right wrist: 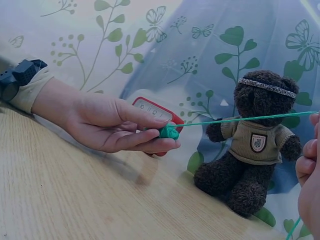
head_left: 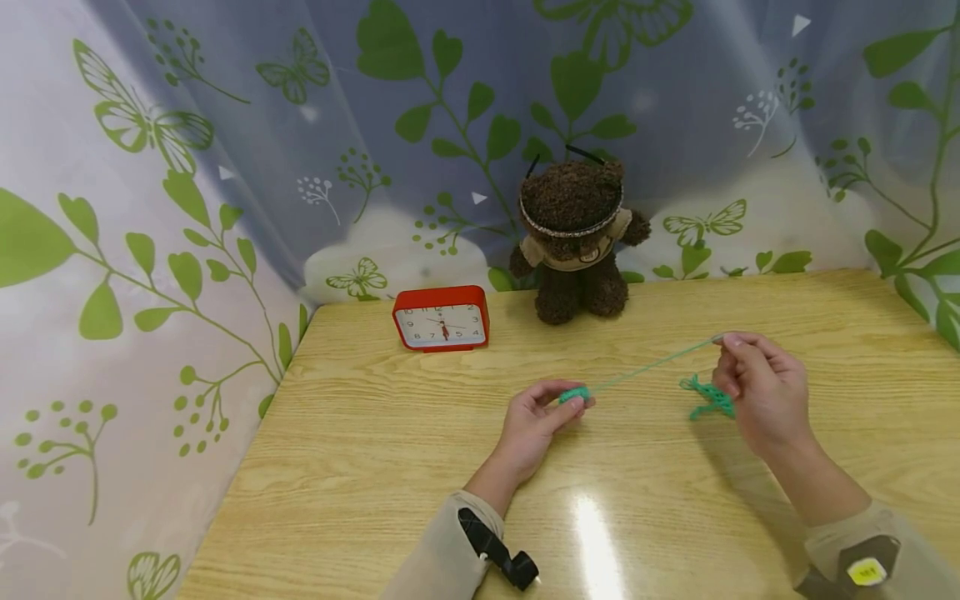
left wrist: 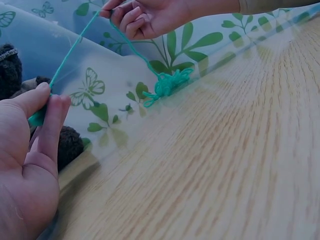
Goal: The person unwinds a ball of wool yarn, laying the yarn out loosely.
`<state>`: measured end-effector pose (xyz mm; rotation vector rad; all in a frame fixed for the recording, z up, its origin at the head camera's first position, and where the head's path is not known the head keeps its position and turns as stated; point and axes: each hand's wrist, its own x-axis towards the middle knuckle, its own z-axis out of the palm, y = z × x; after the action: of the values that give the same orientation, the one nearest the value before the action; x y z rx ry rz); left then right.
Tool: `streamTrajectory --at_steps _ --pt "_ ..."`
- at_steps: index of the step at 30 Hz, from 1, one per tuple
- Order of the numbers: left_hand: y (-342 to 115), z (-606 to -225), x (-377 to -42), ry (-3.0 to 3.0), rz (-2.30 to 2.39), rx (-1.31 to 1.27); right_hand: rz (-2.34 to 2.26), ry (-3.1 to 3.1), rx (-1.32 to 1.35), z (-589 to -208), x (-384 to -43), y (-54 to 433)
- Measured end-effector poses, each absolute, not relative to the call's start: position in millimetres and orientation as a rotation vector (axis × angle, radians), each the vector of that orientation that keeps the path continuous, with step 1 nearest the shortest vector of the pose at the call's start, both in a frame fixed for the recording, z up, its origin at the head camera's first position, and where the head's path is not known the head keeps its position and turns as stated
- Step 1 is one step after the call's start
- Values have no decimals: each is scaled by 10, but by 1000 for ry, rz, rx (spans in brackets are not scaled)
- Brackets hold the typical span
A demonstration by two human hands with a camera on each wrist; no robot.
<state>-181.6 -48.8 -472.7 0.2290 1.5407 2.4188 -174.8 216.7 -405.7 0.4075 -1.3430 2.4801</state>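
Observation:
My left hand (head_left: 528,429) pinches a small wound ball of green yarn (head_left: 573,395) between thumb and fingers. A strand of the yarn (right wrist: 240,119) runs taut from the ball up to my right hand (head_left: 768,396), whose thumb and fingertips pinch it, higher than the left. From the right hand the yarn goes on down to a loose, looped green tangle (left wrist: 167,86), which the left wrist view shows at the table's surface. In the head view the right hand partly hides that tangle.
On the wooden table (head_left: 360,467), a red alarm clock (head_left: 441,320) stands at the back left. A dark brown teddy bear (right wrist: 257,140) in a tan sweater sits beyond the hands. A curtain (head_left: 450,125) with green leaves and butterflies hangs along the back and left.

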Motion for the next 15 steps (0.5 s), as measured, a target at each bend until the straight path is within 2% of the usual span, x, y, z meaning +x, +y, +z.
streamTrajectory --at_steps 10,15 --pt "-495 -4710 -1819 1495 2429 215 2424 -1341 381 -4041 -1766 2189" --pt "-499 -4720 -1817 1512 2433 243 2432 -1302 280 -4022 -1775 2212"
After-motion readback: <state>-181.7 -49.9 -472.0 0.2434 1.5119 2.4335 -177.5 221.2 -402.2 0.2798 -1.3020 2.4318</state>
